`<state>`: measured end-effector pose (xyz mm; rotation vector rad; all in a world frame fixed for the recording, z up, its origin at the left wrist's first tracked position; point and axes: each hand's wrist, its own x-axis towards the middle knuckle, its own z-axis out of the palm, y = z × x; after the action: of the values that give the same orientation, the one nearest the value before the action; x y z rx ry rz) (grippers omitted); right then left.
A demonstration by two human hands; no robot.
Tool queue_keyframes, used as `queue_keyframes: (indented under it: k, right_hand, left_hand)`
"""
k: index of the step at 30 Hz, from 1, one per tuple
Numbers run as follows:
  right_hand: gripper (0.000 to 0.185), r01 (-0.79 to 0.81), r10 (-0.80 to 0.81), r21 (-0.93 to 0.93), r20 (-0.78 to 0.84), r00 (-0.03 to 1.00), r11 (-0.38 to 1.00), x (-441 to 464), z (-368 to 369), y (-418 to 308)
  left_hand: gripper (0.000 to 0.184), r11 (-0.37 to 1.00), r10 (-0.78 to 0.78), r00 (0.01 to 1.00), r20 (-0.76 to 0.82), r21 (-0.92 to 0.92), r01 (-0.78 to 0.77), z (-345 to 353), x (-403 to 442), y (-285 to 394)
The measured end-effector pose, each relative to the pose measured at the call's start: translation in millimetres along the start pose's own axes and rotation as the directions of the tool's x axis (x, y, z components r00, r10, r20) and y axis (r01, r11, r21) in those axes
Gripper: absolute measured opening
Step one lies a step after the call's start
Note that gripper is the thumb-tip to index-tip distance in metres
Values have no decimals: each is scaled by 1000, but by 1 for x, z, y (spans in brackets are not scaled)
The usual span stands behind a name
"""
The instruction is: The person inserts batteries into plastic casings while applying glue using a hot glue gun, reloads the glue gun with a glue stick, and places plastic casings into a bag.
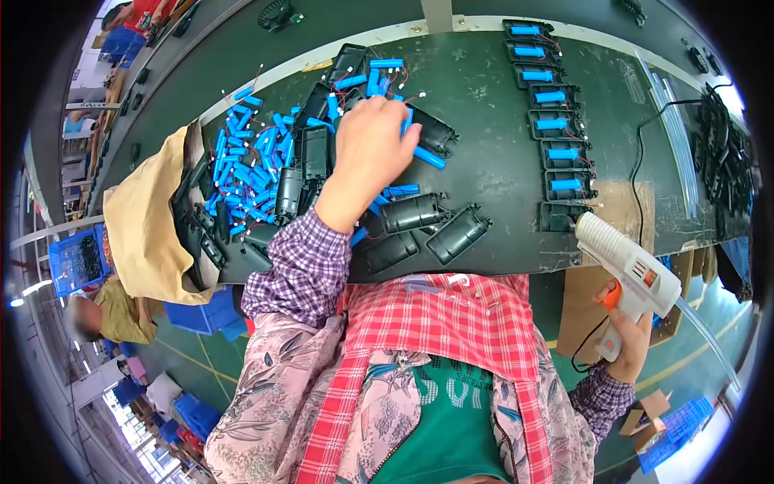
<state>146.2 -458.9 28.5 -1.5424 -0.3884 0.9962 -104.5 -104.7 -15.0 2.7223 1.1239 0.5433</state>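
My left hand [373,143] reaches over a heap of blue battery cells [256,161] and black plastic housings [314,152]. Its fingers bend downward and their tips are hidden; a blue cell shows right beside the thumb, and I cannot tell if it is gripped. At the table's right front edge, my right hand [630,339] is wrapped round the handle of a white hot glue gun [633,270], a finger at its orange trigger. The nozzle points at the nearest housing [555,216] in a column, which shows no blue cell. Housings further up the column each hold a wired blue cell [564,185].
A brown paper bag [149,214] with black parts stands at the left. Clear glue sticks [673,137], a black cable [641,145] and a pile of black parts [721,153] lie at the right. Loose housings [458,234] rest near the front edge. Other people are at the far left.
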Motion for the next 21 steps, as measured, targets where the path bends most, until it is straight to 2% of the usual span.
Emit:
queue_keyframes:
  k: [2, 6, 8, 10, 11, 12, 13, 14, 16, 17, 19, 20, 21]
  right_hand:
    - [57, 4, -3, -16, 22, 1000, 1000, 3, -3, 2]
    - [60, 2, -3, 9, 90, 996, 1000, 5, -5, 5]
    - [60, 12, -14, 22, 97, 995, 1000, 5, -4, 5]
    - [63, 14, -15, 7, 27, 1000, 1000, 5, 0, 4]
    - [63, 17, -17, 10, 22, 1000, 1000, 4, 0, 3]
    - [63, 20, -20, 16, 6, 1000, 1000, 3, 0, 4]
    - [63, 23, -23, 22, -7, 1000, 999, 3, 0, 4]
    - [63, 25, -24, 25, -5, 1000, 999, 3, 1, 4]
    - [63, 18, -18, 32, -13, 1000, 999, 3, 2, 3]
    - [63, 23, -22, 34, -15, 1000, 999, 4, 1, 4]
    - [63, 16, -16, 39, -3, 1000, 999, 4, 0, 5]
    - [63, 15, -15, 37, -7, 1000, 999, 3, 0, 5]
    - [64, 14, -14, 32, 4, 1000, 999, 3, 1, 3]
  left_hand:
    - [22, 996, -35, 999, 11, 83, 34, 7, 2, -9]
    - [25, 990, -69, 998, 5, 126, 68, 16, 10, -8]
    - [26, 982, -144, 986, 81, 134, 133, 14, 16, -11]
    - [27, 972, -227, 970, 83, -44, 231, 3, 22, -20]
    - [30, 926, -295, 951, 92, -216, 308, -5, 26, -25]
    - [32, 845, -360, 926, 117, -379, 377, -11, 28, -31]
    - [35, 677, -380, 905, 192, -609, 413, -17, 33, -36]
    - [32, 500, -360, 887, 288, -743, 444, -23, 32, -37]
    - [29, 264, -255, 894, 369, -863, 431, -28, 33, -45]
    - [29, 266, -253, 896, 365, -864, 427, -31, 34, -46]
    - [28, 89, -210, 899, 383, -909, 408, -40, 34, -39]
    - [28, 87, -206, 899, 386, -908, 410, -35, 35, -36]
    - [29, 386, -221, 894, 390, -807, 447, -25, 36, -32]
